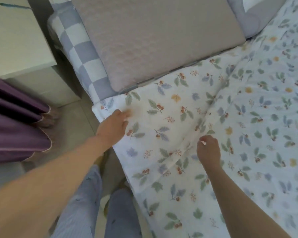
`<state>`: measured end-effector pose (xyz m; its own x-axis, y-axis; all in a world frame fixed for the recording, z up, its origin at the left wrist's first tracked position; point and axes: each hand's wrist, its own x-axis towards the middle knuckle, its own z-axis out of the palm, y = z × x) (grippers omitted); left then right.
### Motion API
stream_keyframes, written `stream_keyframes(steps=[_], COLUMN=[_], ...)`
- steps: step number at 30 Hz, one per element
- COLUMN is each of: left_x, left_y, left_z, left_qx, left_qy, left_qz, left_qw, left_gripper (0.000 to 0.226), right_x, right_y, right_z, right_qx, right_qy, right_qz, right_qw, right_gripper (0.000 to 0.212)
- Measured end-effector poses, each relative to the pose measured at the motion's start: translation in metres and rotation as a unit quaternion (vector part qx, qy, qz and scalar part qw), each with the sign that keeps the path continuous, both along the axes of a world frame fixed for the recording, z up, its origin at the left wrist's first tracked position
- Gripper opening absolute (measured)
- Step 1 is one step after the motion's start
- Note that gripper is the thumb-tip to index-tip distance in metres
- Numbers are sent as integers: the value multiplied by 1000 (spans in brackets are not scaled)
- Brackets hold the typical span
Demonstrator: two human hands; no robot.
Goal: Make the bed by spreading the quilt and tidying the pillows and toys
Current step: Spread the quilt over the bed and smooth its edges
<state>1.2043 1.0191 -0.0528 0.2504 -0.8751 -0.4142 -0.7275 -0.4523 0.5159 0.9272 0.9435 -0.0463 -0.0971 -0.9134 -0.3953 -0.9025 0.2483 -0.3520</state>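
The quilt (pixel 205 134), white with a leaf-and-acorn print, lies spread over the bed, its top edge stopping just short of the taupe pillow (pixel 155 38) at the head. Its near corner sits just below that pillow's lower left corner, at the side of the mattress. A long diagonal wrinkle runs across the quilt from below the pillow's right end down toward the near edge.

The left hand (pixel 114 125) rests on that quilt corner with its fingers stretched forward, blurred with motion; it seems to be pressing or smoothing the cloth, though I cannot tell whether the fingertips are nipping the edge. The right hand (pixel 208 149), further from the pillow, has its fingers curled downward, pinching a small tuft of quilt on the wrinkle.

Beneath the pillow the checked sheet (pixel 83 55) shows along the bed's side. A second, lilac pillow (pixel 253 19) lies just right of the taupe one. Left of the bed stand a pale bedside cabinet (pixel 15 40) and purple curtains (pixel 15 126).

The risk, as I judge it, is that the two hands pull against each other: a tug from the right hand could drag the corner out of line, or deepen the wrinkle instead of flattening it. Pulling too far up could also ride the quilt over the pillow's lower edge.
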Motion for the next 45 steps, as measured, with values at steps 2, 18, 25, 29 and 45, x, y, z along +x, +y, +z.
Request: stream_keyframes(steps=[2,18,25,29,45], left_x=[29,99,101,82,-64], left_y=[-13,-19,-12,-28,-307], left_z=[-8,-34,-40,-32,72], left_qx=[-13,-45,-3,-44,-191], left_qy=[-59,-19,-33,-138,98], left_qz=[25,429,408,269,-144], left_qw=[998,902,912,952,966], left_gripper=[35,36,40,46,32], right_x=[19,70,71,65,10], right_y=[27,88,103,96,-143], right_z=[-10,-39,-52,-39,91], right_qx=[21,200,198,187,-127], right_qy=[-42,-473,-272,-207,-226], right_qz=[-91,-369,-313,-271,-294], right_qw=[995,775,888,921,920], right_gripper=[19,8,17,42,13])
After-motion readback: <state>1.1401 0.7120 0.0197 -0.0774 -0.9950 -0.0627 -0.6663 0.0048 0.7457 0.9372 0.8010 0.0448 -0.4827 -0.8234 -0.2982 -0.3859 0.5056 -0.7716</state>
